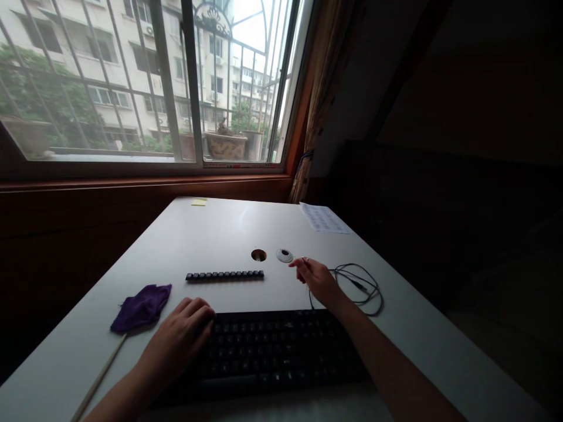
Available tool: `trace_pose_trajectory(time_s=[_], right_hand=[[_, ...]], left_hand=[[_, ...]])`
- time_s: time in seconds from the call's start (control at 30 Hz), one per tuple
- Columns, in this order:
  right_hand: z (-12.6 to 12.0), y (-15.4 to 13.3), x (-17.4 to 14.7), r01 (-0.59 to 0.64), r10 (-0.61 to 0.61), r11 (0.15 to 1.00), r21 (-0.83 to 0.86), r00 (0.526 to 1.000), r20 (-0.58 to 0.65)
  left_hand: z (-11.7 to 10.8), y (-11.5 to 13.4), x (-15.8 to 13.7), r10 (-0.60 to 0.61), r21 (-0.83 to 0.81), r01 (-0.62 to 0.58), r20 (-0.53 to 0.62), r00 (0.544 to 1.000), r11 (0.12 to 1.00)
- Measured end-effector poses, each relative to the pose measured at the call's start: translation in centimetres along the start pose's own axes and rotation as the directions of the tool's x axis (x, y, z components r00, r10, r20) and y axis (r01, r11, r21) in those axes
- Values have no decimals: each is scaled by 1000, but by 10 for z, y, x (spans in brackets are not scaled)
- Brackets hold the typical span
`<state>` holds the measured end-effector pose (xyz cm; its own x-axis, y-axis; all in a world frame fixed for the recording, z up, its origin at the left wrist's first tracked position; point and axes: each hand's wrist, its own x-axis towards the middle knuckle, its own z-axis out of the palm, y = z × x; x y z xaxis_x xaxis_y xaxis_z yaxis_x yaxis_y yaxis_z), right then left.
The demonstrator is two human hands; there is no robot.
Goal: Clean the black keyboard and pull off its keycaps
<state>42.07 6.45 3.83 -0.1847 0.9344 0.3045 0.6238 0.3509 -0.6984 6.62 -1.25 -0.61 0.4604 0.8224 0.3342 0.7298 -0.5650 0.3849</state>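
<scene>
A black keyboard [264,346] lies across the near part of the white desk. My left hand [187,328] rests at its upper left corner, fingers curled over the edge and gripping it. My right hand [319,281] is raised above the far right side of the keyboard. Its fingers are curled in with thumb and index close together; whatever they may hold is too small to make out. Beyond the keyboard, black keycaps [224,275] stand in a neat row. To the left lies a purple cloth [143,308], next to a thin pale stick [101,372].
A round hole [258,255] pierces the desk [229,228], with its grey cover [284,255] beside it. A coiled black cable [373,293] lies at right. Printed paper [325,218] and a yellow note [199,201] are near the far edge, below a barred window [132,88].
</scene>
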Motion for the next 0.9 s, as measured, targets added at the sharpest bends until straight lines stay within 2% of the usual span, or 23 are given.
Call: trace_pose_trajectory(time_s=[0.13,0.2,0.57,0.9], right_hand=[[-9,-4,-28,-16,12,1000,-23,981,-195],[-8,-5,-39,-39,31,999,-28,969,-246],[11,-4,-61,-90,97,995,42,970,-222],[15,1,-64,-25,22,1000,-10,968,-249]], left_hand=[[0,0,-1,-10,10,10,22,1000,1000],[0,0,-2,-11,13,11,33,999,1000],[2,-3,-3,-26,18,25,57,998,1000],[2,-5,-3,-16,19,15,57,998,1000]])
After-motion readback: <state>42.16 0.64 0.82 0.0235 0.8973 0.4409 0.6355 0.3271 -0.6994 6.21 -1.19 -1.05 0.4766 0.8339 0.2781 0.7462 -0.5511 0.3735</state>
